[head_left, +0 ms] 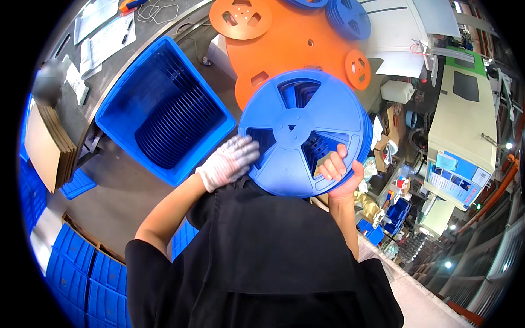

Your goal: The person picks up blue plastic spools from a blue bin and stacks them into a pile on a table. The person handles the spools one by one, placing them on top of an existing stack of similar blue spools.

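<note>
A stack of blue plastic reels is held up in front of my chest, the front one facing me with its hub and wide cutouts showing. My right hand, bare, grips the stack's lower right, fingers bent at a cutout and thumb by the rim. At the left rim, my left hand wears a white glove; its fingers stretch out flat and reach the edge of a cutout. How many reels the stack has is hidden by the front one.
Left of the stack, a blue bin holds a row of blue reels. Beyond it is an orange round table with orange and blue reels. A grey desk with papers lies far left; a beige machine stands right.
</note>
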`<control>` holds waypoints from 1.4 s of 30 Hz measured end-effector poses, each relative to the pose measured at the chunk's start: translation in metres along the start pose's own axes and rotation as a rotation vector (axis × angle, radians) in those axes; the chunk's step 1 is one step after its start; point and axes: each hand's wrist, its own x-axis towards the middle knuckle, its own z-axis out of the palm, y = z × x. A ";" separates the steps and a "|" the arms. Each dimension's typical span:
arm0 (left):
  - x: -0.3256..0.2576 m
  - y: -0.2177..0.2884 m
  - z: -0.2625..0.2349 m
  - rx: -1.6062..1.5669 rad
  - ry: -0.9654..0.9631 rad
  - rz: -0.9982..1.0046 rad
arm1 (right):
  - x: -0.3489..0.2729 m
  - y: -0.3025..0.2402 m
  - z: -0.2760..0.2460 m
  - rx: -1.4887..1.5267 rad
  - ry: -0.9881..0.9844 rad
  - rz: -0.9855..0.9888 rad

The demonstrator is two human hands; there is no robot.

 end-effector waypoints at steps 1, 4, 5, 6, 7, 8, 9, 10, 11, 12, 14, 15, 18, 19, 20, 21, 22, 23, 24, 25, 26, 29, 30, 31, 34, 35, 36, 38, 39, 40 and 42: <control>-0.005 0.002 0.000 -0.049 -0.043 0.054 | 0.002 0.000 -0.001 -0.007 0.005 -0.003; -0.005 0.001 0.004 0.050 -0.030 0.058 | 0.006 0.001 0.001 -0.002 0.034 -0.008; 0.000 0.002 0.004 0.093 -0.039 0.059 | 0.008 0.001 0.002 -0.002 0.056 -0.012; 0.003 0.002 0.004 0.136 -0.048 0.060 | 0.009 0.001 0.000 0.004 0.044 -0.011; 0.002 0.002 0.005 0.132 -0.062 0.043 | 0.010 0.001 -0.001 0.016 0.042 -0.009; 0.002 0.003 0.005 0.129 -0.076 0.028 | 0.010 0.000 -0.002 0.027 0.038 -0.010; 0.001 0.003 0.005 0.127 -0.089 0.013 | 0.011 0.001 -0.001 0.039 0.034 -0.011; -0.001 0.003 0.003 0.121 -0.057 0.011 | 0.010 0.001 0.003 -0.042 0.132 -0.033; -0.006 0.002 0.002 0.027 0.022 -0.033 | 0.011 0.002 0.014 -0.119 0.227 -0.051; -0.012 0.001 0.003 -0.067 0.101 -0.076 | 0.012 0.004 0.020 -0.197 0.321 -0.069; -0.020 0.008 -0.010 -0.297 0.248 -0.202 | 0.015 0.004 0.018 -0.271 0.366 -0.069; -0.023 0.015 -0.018 -0.580 0.312 -0.367 | 0.016 0.004 0.016 -0.306 0.389 -0.072; -0.049 0.006 -0.025 -1.280 0.465 -0.569 | 0.015 0.005 0.004 -0.320 0.368 -0.062; -0.051 0.002 -0.028 -1.297 0.534 -0.547 | 0.013 0.004 -0.002 -0.326 0.364 -0.066; -0.056 0.001 -0.030 -1.484 0.634 -0.601 | 0.012 0.004 -0.004 -0.281 0.381 -0.064; -0.061 -0.001 -0.032 -1.672 0.736 -0.649 | 0.010 0.005 -0.004 -0.280 0.403 -0.070; -0.067 -0.005 -0.034 -1.729 0.760 -0.605 | 0.009 0.006 -0.005 -0.282 0.413 -0.074; -0.072 -0.010 -0.035 -1.788 0.783 -0.559 | 0.008 0.006 -0.005 -0.286 0.425 -0.078; -0.077 -0.014 -0.035 -1.846 0.805 -0.510 | 0.009 0.007 -0.004 -0.288 0.420 -0.073; -0.082 -0.016 -0.036 -1.861 0.828 -0.497 | 0.010 0.008 -0.002 -0.296 0.421 -0.062; -0.087 -0.018 -0.035 -1.877 0.846 -0.484 | 0.010 0.008 0.000 -0.302 0.426 -0.055; -0.097 -0.020 -0.030 -1.929 0.897 -0.433 | 0.013 0.013 0.006 -0.339 0.449 -0.033; -0.100 -0.019 -0.029 -1.949 0.912 -0.415 | 0.014 0.016 0.010 -0.349 0.465 -0.029; -0.102 -0.019 -0.028 -1.961 0.921 -0.401 | 0.015 0.018 0.013 -0.360 0.482 -0.026; -0.107 -0.016 -0.027 -1.993 0.961 -0.349 | 0.018 0.021 0.018 -0.399 0.480 -0.010; -0.107 -0.015 -0.025 -2.001 0.987 -0.325 | 0.019 0.020 0.016 -0.409 0.463 -0.001; -0.108 -0.014 -0.023 -2.008 1.013 -0.300 | 0.020 0.019 0.014 -0.420 0.446 0.008; -0.112 -0.015 -0.021 -1.998 1.036 -0.311 | 0.022 0.018 0.012 -0.425 0.427 0.016; -0.114 -0.015 -0.020 -1.993 1.049 -0.317 | 0.023 0.019 0.013 -0.421 0.425 0.017; -0.117 -0.016 -0.019 -1.983 1.052 -0.345 | 0.025 0.020 0.013 -0.417 0.424 0.017; -0.122 -0.018 -0.018 -1.968 1.054 -0.396 | 0.027 0.021 0.013 -0.397 0.424 0.014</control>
